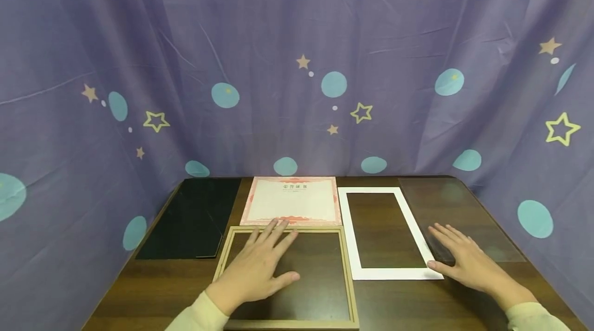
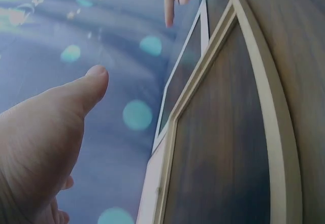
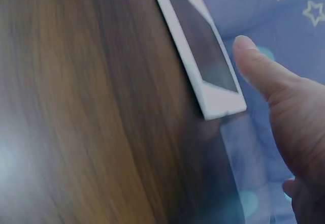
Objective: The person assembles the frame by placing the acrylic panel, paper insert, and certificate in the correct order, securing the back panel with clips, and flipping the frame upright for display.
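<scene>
In the head view my left hand (image 1: 260,269), fingers spread, is over the left part of a light wooden picture frame (image 1: 349,274) lying flat. The left wrist view shows the thumb (image 2: 84,89) held above and apart from the frame; nothing is in that hand. Also with straight fingers and holding nothing, my right hand (image 1: 471,261) is over the near left part of a clear sheet (image 1: 487,238), beside a white mat border (image 1: 394,274). Whether its fingertips touch the sheet or the mat I cannot tell. A red-bordered certificate (image 1: 292,204) lies just behind the wooden frame.
A black backing board (image 1: 190,222) lies at the back left of the brown wooden table (image 1: 399,308). Behind and beside the table hangs a purple curtain (image 1: 278,32) with stars and dots. The mat's left edge is close to the wooden frame's right side.
</scene>
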A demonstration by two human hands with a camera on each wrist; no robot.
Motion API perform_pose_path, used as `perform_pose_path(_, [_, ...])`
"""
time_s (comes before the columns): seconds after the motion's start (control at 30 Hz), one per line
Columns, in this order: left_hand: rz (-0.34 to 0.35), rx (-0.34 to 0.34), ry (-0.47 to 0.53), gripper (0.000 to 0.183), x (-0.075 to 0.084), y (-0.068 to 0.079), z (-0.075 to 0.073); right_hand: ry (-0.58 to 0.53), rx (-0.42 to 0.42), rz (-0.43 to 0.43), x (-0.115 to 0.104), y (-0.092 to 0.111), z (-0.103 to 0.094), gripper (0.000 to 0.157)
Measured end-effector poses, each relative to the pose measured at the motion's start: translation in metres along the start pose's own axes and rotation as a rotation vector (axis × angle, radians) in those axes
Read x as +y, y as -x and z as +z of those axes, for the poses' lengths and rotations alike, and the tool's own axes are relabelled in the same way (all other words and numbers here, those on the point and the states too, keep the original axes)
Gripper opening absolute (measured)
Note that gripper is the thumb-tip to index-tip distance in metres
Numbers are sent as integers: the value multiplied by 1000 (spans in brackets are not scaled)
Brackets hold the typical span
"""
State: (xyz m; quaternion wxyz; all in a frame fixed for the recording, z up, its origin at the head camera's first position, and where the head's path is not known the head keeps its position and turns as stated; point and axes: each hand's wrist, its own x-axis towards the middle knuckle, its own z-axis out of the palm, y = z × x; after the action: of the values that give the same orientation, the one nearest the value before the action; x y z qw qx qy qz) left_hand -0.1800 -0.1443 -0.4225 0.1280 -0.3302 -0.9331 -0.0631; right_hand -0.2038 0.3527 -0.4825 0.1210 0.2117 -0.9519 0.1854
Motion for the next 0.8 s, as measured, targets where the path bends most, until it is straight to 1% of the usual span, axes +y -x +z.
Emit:
perform_pose_path(0.13, [74,-10,18,83,21,-19,11,19,-41,0,14,1,2,78])
perform_pose_path(0.23, [111,-28,23,81,35,-29,19,30,-62,9,24,2,4,76])
perform_pose_path(0.43, [159,-68,23,79,58,-55,35,33,-72,31,36,0,5,76])
perform_pose_path(0.6, [207,-114,11,79,75,-77,45,27,-74,24,42,-1,10,77])
perform_pose_path(0.8, [245,-161,-4,80,94,-106,59,21,-73,29,47,1,10,73])
